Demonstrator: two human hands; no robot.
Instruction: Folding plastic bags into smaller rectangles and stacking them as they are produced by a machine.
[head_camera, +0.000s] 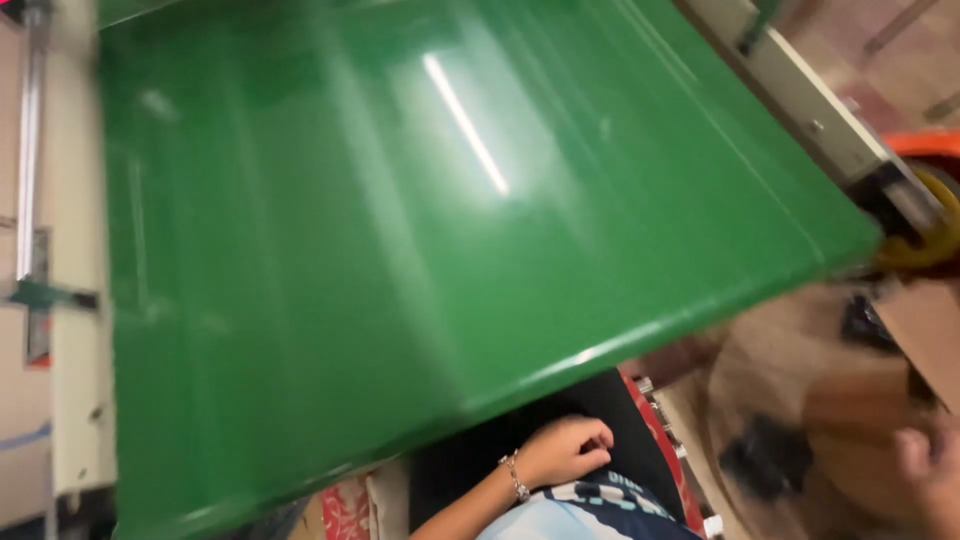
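Note:
My left hand (565, 450) rests on my lap over dark trousers (470, 460), just below the near edge of a wide green conveyor belt (400, 250). Its fingers are curled in, nothing shows inside them, and a bead bracelet (514, 477) circles the wrist. My right hand (930, 470) is a blur at the lower right edge, beside a round brown container (800, 370) with dark pieces (765, 455) in it. Whether that hand holds anything cannot be made out.
White metal frame rails run along the belt's left side (75, 250) and far right side (810, 95). A yellow and orange roller (935, 235) sits past the belt's right corner. A cardboard flap (925, 330) lies at the right edge. The whole view is motion-blurred.

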